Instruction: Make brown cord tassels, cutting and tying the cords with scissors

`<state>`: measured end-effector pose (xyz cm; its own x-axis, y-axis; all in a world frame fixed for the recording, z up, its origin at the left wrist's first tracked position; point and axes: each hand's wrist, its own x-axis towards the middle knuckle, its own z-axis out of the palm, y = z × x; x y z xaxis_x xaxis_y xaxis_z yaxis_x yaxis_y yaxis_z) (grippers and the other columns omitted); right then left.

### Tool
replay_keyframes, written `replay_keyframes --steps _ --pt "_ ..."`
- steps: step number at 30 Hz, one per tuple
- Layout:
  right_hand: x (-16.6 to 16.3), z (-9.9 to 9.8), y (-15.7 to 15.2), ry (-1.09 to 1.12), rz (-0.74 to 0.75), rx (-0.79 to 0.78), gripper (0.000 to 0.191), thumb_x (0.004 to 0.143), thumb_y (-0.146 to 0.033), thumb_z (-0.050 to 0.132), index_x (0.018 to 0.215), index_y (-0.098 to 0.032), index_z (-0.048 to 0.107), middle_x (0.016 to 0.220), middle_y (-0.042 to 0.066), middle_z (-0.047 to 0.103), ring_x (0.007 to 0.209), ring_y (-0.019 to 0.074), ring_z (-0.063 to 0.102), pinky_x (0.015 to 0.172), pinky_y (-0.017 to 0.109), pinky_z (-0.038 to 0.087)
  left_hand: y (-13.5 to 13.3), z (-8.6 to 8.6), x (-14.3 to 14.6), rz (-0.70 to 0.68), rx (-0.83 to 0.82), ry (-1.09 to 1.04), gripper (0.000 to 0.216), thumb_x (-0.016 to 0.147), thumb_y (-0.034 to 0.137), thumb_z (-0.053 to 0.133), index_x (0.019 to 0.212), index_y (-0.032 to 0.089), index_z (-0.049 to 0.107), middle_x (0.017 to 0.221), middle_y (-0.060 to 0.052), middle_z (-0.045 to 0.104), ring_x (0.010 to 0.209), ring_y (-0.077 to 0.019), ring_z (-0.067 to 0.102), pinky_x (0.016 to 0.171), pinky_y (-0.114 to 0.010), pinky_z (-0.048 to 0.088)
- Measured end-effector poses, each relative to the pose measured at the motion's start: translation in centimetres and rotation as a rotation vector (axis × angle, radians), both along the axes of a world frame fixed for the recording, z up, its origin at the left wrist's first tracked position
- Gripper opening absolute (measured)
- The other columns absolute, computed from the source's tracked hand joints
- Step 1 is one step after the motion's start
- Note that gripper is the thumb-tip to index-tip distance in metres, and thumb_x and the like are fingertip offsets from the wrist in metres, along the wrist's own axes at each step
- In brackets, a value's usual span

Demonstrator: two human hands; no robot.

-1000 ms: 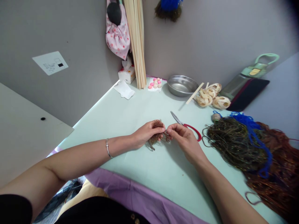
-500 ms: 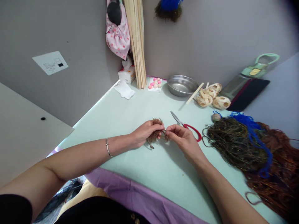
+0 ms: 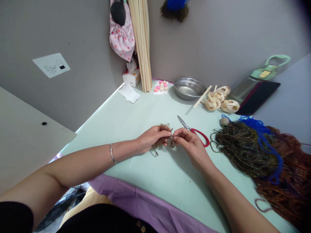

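So the bundle is a small, fuzzy brown clump of yarn, kinda scruffy, with frayed bits sticking out along its far edge. It's held up over the tabletop, roughly mid-scene, and the left hand covers a good chunk, so I can't make out its full shape. A thin brown strand sits at its right side, pinched in the right hand's fingers. A few loose brown bits droop there on the near side, plus one tail dangling at the near left.
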<state>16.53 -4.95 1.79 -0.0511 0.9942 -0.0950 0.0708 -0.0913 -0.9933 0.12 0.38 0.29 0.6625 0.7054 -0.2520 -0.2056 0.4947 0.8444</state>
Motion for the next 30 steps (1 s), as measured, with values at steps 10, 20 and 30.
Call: replay_keyframes --steps 10,20,30 --pt "0.79 -0.27 0.05 -0.205 0.08 0.051 0.035 0.096 -0.048 0.052 0.074 -0.02 0.057 0.068 -0.001 0.054 0.067 0.0158 0.05 0.066 0.03 0.038 -0.23 0.1 0.01 0.014 0.036 -0.026 0.027 0.071 0.024 0.077 0.085 0.015 0.056 0.072 0.004 0.056 0.055 -0.0047 0.053 0.057 -0.02 0.047" --pt "0.31 0.2 0.2 -0.048 0.016 0.026 0.021 0.085 -0.037 0.067 0.078 -0.018 0.062 0.067 -0.001 0.059 0.064 0.0143 0.051 0.064 0.028 0.04 -0.15 -0.18 0.01 0.0 0.03 0.011 0.022 0.078 0.029 0.071 0.088 0.016 0.055 0.065 0.003 0.057 0.056 -0.0073 0.054 0.058 -0.022 0.049" --pt "-0.01 -0.04 0.09 -0.05 -0.011 -0.017 0.011 0.075 -0.028 0.069 0.076 -0.021 0.061 0.065 -0.002 0.061 0.061 0.0152 0.054 0.059 0.028 0.04 -0.16 0.19 -0.08 -0.02 -0.031 0.024 0.019 0.073 0.023 0.072 0.084 0.014 0.059 0.068 0.002 0.057 0.056 -0.0057 0.053 0.057 -0.02 0.047"
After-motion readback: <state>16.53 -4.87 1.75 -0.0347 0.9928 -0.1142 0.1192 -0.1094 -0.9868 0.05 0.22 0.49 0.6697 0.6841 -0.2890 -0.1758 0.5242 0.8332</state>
